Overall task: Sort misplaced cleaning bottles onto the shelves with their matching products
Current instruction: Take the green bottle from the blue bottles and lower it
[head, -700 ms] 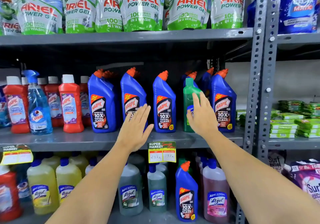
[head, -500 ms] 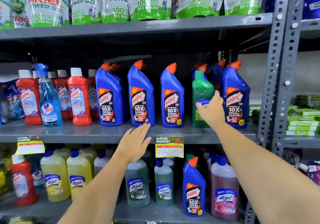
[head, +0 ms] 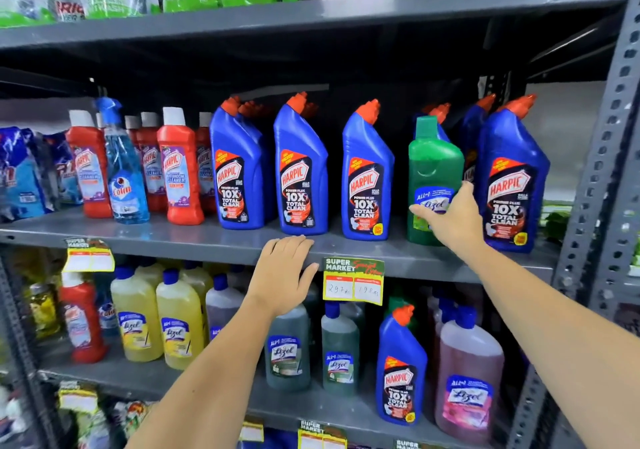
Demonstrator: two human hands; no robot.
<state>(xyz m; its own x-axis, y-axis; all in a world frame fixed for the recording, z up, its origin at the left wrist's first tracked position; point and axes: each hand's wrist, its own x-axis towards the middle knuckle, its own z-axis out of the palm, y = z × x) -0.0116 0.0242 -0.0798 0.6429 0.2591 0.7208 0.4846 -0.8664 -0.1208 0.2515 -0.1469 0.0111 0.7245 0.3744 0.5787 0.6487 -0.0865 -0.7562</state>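
Grey steel shelving [head: 242,247] holds rows of plastic cleaning bottles. On the middle shelf, four blue Harpic bottles [head: 300,171] with angled orange caps stand in the front row, more behind them. Between the third and fourth stands one green Lizol bottle [head: 434,168], upright, rounded, with a green cap. To the left are red bathroom-cleaner bottles [head: 180,171] with white caps, at least five, and one clear blue spray bottle [head: 123,178].

The right hand [head: 453,220] reaches up with the arm extended, thumb across the green bottle's label and fingers curling round its right side; the grip looks closed on it, and the bottle's base sits on the shelf. The left hand [head: 285,272] lies flat and open, palm down on the shelf's front edge, beside a yellow price tag [head: 353,287].

Below, one blue Harpic bottle [head: 400,369] stands among Lizol bottles: two yellow [head: 157,320], two dark green [head: 313,348], one pink [head: 469,379] in front.
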